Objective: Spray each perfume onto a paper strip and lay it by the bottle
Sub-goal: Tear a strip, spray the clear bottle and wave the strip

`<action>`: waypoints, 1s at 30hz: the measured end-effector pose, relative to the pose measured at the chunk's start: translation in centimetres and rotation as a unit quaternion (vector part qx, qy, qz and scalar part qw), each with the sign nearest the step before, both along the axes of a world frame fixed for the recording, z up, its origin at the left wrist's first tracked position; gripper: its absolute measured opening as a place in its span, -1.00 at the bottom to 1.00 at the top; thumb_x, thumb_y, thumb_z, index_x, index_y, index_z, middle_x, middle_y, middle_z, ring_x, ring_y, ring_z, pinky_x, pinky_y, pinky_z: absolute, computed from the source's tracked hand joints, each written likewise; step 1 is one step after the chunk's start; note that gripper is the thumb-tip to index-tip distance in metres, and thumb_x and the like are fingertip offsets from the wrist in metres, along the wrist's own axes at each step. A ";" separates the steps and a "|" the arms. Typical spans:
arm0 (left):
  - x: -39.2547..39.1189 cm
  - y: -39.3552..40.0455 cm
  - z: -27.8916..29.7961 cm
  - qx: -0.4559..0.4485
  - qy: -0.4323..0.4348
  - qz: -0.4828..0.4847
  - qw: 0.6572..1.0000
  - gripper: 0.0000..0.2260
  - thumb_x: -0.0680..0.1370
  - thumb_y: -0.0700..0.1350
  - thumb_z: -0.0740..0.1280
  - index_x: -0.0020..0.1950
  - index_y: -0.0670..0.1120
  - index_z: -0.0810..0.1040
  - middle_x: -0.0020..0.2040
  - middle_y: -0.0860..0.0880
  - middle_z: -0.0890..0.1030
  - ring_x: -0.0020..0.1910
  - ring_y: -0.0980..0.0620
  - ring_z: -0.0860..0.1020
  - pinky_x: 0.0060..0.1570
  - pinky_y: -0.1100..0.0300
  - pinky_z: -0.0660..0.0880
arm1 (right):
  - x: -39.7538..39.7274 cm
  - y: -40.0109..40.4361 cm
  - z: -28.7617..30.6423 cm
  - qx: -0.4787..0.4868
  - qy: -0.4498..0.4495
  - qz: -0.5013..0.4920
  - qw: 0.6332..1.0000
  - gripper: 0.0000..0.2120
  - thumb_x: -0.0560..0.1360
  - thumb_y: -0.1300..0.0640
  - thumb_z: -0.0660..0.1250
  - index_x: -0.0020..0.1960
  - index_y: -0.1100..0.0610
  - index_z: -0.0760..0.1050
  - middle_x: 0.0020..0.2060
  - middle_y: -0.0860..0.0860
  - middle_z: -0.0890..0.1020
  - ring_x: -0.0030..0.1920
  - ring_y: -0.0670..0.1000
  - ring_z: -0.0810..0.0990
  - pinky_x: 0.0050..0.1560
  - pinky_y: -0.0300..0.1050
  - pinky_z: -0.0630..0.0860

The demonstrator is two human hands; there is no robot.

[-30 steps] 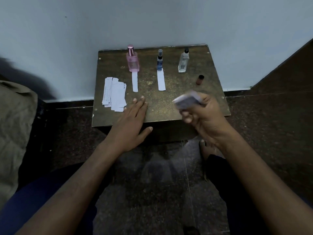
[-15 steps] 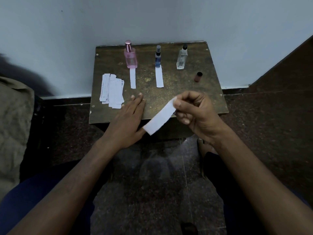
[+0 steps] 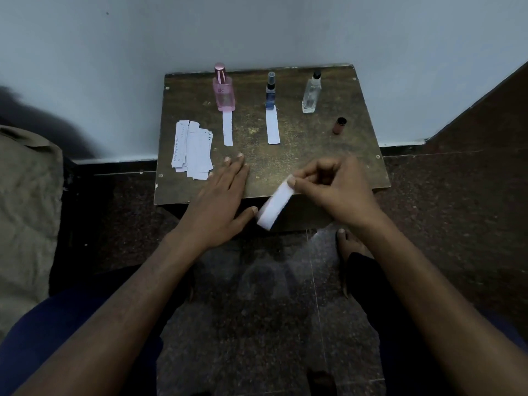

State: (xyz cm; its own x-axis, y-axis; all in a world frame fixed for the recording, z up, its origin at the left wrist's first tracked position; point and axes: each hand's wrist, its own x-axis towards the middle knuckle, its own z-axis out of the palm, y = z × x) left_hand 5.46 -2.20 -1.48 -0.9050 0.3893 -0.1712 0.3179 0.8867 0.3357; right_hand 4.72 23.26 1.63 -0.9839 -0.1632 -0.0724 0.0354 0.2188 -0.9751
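Three perfume bottles stand in a row at the back of a small wooden table: a pink bottle, a blue bottle and a clear bottle. A paper strip lies in front of the pink one, another strip in front of the blue one. My right hand pinches a white paper strip at its upper end, over the table's front edge. My left hand rests flat on the table, fingers straight.
A pile of spare paper strips lies at the table's left side. A small brown cap lies to the right of the clear bottle. A light wall stands behind the table; a beige cloth lies at the left; the floor is dark stone.
A second ago the strip was a blur in my moving right hand; it now hangs still, pinched at one end, its lower end near my left thumb. The left hand stayed put.
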 end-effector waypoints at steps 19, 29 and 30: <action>0.3 -0.1 -0.1 0.022 0.004 0.009 1.000 -0.21 0.68 0.11 0.35 0.75 -0.18 0.04 0.77 -0.11 -0.06 0.75 -0.12 -0.11 0.69 -0.16 0.04 | 0.0 -1.5 -0.6 -0.229 -0.124 -0.065 0.963 -0.92 0.53 0.30 0.53 -0.13 0.19 0.73 -0.32 0.09 0.69 -0.41 -0.09 0.48 -0.45 -0.28 0.37; 0.3 0.1 -0.3 0.010 0.005 0.006 1.000 -0.20 0.68 0.13 0.33 0.75 -0.18 0.02 0.77 -0.12 -0.09 0.75 -0.14 -0.13 0.69 -0.17 0.04 | 0.0 -1.4 -0.9 -0.215 -0.115 -0.068 0.967 -0.98 0.48 0.24 0.57 -0.13 0.16 0.76 -0.29 0.13 0.69 -0.38 -0.07 0.51 -0.46 -0.27 0.39; 0.2 0.1 -0.4 0.003 0.007 0.003 1.000 -0.20 0.69 0.13 0.33 0.75 -0.19 0.02 0.77 -0.12 -0.09 0.75 -0.14 -0.13 0.69 -0.18 0.04 | 0.0 -1.3 -0.9 -0.214 -0.117 -0.069 0.967 -0.96 0.48 0.25 0.57 -0.13 0.16 0.76 -0.29 0.13 0.69 -0.38 -0.07 0.51 -0.45 -0.27 0.39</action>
